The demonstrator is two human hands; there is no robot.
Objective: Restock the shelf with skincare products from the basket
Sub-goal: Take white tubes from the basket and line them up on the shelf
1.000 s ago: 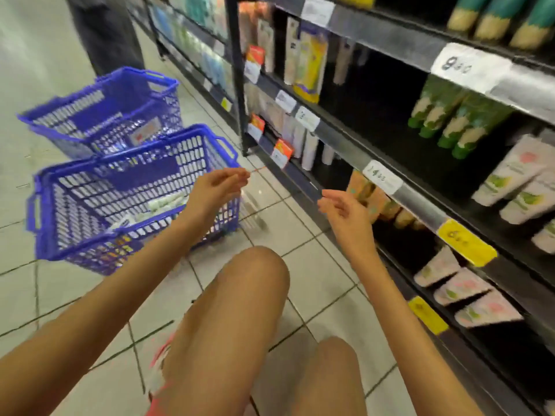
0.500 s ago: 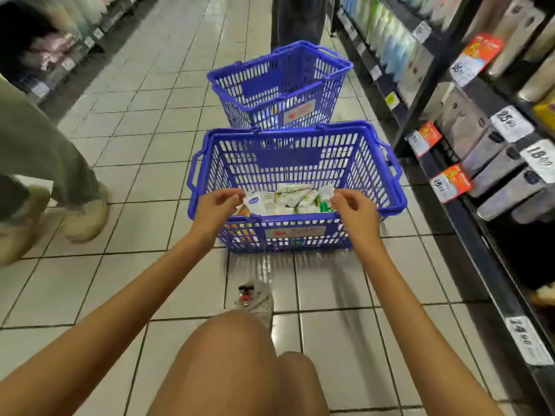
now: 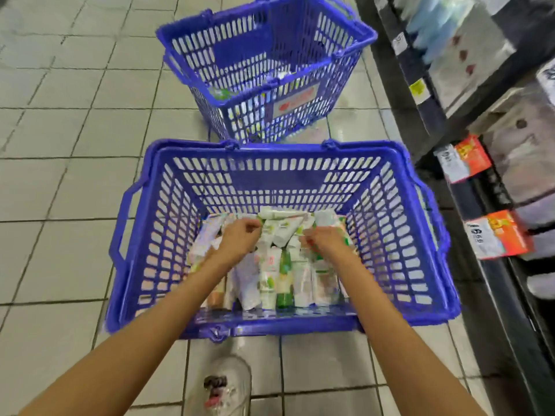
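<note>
Sinking left hand (image 3: 238,237) and right hand (image 3: 322,241) deeper than half a second ago into near blue slotted plastic basket (image 3: 270,148), curling fingers (image 3: 255,226) among white-and-green skincare tubes (image 3: 270,265); not managing to tell gripping from touching through blur. Probably starting the pick. Next calling for firm hold, lifting over tall rim, swinging right toward dark shelf (image 3: 492,310), avoiding second blue basket (image 3: 240,52)

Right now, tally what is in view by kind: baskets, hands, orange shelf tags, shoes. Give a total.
Blue baskets: 2, near basket and far basket
Hands: 2, left hand and right hand
Orange shelf tags: 2, upper tag and lower tag
Shoes: 1, white shoe
Total: 7
The tubes in the near basket are too blurred to count.
</note>
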